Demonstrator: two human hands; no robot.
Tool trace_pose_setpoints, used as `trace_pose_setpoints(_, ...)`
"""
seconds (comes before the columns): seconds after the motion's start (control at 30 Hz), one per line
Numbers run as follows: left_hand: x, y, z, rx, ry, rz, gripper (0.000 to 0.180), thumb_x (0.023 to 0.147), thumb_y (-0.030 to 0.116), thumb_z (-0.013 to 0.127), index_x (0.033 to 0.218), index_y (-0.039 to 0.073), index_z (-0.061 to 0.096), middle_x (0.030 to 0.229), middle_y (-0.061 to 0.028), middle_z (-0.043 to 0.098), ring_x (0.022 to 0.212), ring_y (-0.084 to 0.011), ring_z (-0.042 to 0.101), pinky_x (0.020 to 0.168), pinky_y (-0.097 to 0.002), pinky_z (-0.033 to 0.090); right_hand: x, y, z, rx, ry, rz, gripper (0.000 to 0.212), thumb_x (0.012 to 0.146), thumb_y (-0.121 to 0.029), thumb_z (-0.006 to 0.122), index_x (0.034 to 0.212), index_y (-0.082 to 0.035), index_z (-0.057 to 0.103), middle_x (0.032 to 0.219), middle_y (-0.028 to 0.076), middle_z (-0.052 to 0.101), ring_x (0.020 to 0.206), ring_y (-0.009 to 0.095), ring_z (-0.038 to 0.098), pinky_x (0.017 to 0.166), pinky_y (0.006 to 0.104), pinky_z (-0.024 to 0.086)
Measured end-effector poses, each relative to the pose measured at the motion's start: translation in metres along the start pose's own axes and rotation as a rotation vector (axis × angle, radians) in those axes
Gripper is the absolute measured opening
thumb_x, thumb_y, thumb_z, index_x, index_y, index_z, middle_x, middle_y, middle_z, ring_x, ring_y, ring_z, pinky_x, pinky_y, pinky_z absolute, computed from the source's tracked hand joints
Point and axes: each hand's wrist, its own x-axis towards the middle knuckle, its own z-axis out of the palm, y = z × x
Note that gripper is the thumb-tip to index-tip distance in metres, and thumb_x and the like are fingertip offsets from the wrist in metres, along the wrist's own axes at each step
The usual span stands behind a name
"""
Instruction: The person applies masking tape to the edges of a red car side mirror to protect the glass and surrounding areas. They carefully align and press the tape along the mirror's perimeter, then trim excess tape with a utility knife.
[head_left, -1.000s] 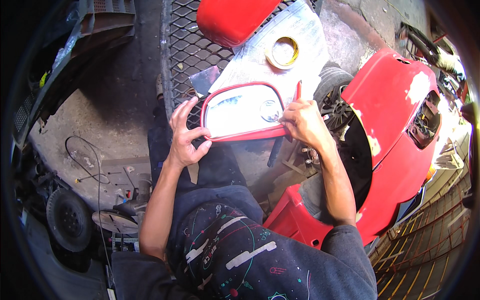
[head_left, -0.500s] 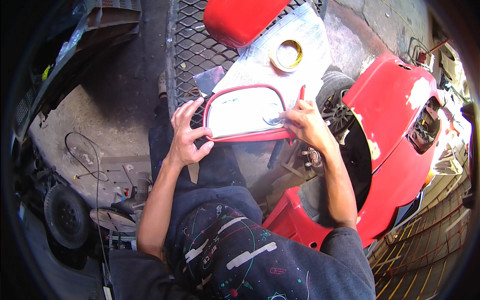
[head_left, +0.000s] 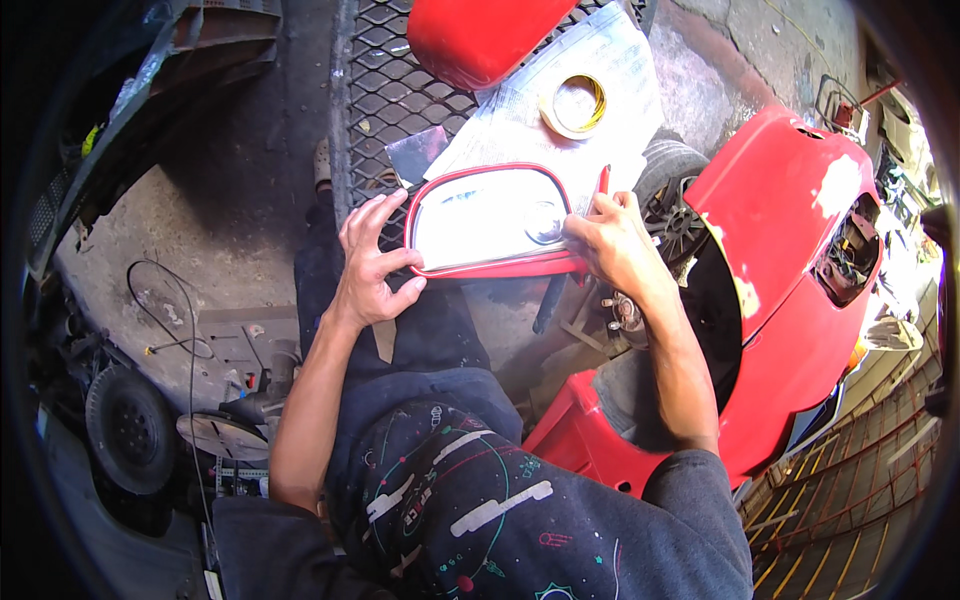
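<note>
A red-rimmed car side mirror [head_left: 475,225] lies tilted in front of me, its glass bright with glare. Near the glass's right end sits a small round mirror [head_left: 543,222]. My left hand [head_left: 375,265] holds the mirror's left end, with thumb and finger at the lower left corner. My right hand [head_left: 612,235] closes at its right end, fingertips pressed to the edge; a thin red piece [head_left: 604,179] sticks up behind these fingers, and I cannot tell what it is. Beyond the mirror, a yellowish tape roll [head_left: 575,107] rests on newspaper [head_left: 510,130].
The newspaper lies over a metal mesh stand [head_left: 375,90]. A red shell-like part [head_left: 485,40] is at its far end. On my right stand a red car body panel [head_left: 790,220], a wheel [head_left: 675,170] and a red plastic chair [head_left: 600,440]. A cable [head_left: 190,300] trails across the floor at left.
Both hands stay on the side mirror, which has shifted very slightly away from me. My right fingertips have moved slightly along its right edge.
</note>
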Motion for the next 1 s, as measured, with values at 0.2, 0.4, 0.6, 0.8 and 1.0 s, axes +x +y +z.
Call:
trace_pose_setpoints(0.2, 0.002, 0.003, 0.000, -0.006, -0.010, 0.006, 0.022, 0.061, 0.030, 0.070, 0.076, 0.014, 0.069, 0.143, -0.0163, 0.041, 0.133, -0.0365, 0.032, 0.109, -0.0484, 0.019, -0.001, -0.001, -0.001, -0.072, 0.079, 0.068, 0.018, 0.073, -0.012, 0.069, 0.091, -0.010, 0.064, 0.080, 0.005, 0.061, 0.088, 0.025, 0.055, 0.085, 0.0418, 0.039)
trace_pose_setpoints(0.4, 0.001, 0.004, 0.002, -0.022, 0.013, -0.002, 0.022, 0.061, 0.029, 0.071, 0.075, 0.013, 0.068, 0.143, -0.0155, 0.041, 0.132, -0.0359, 0.033, 0.109, -0.0485, 0.019, -0.002, -0.001, -0.011, 0.097, 0.080, 0.038, 0.019, 0.073, -0.013, 0.072, 0.090, -0.010, 0.067, 0.087, 0.005, 0.058, 0.091, 0.025, 0.055, 0.084, 0.0414, 0.040)
trace_pose_setpoints(0.6, 0.002, 0.002, 0.002, -0.005, -0.003, 0.011, 0.023, 0.063, 0.032, 0.070, 0.076, 0.012, 0.069, 0.142, -0.0185, 0.041, 0.132, -0.0374, 0.033, 0.109, -0.0483, 0.020, 0.010, -0.007, 0.000, -0.061, -0.064, 0.024, 0.008, 0.078, -0.015, 0.064, 0.083, -0.010, 0.066, 0.084, 0.006, 0.058, 0.089, 0.026, 0.055, 0.082, 0.0455, 0.042)
trace_pose_setpoints(0.8, 0.001, 0.002, 0.002, -0.011, 0.004, -0.004, 0.021, 0.063, 0.031, 0.070, 0.074, 0.012, 0.069, 0.142, -0.0169, 0.042, 0.132, -0.0361, 0.033, 0.109, -0.0484, 0.019, 0.005, -0.006, 0.001, -0.059, -0.115, 0.012, 0.012, 0.075, -0.011, 0.062, 0.086, -0.010, 0.065, 0.083, 0.005, 0.057, 0.088, 0.026, 0.054, 0.081, 0.0462, 0.043)
trace_pose_setpoints(1.0, 0.002, 0.002, 0.002, -0.020, 0.004, -0.005, 0.021, 0.062, 0.030, 0.071, 0.073, 0.012, 0.068, 0.142, -0.0147, 0.042, 0.132, -0.0349, 0.033, 0.109, -0.0490, 0.018, 0.003, -0.008, 0.002, -0.102, -0.075, -0.008, 0.012, 0.077, -0.010, 0.059, 0.087, -0.010, 0.065, 0.083, 0.005, 0.057, 0.089, 0.026, 0.054, 0.081, 0.0459, 0.043)
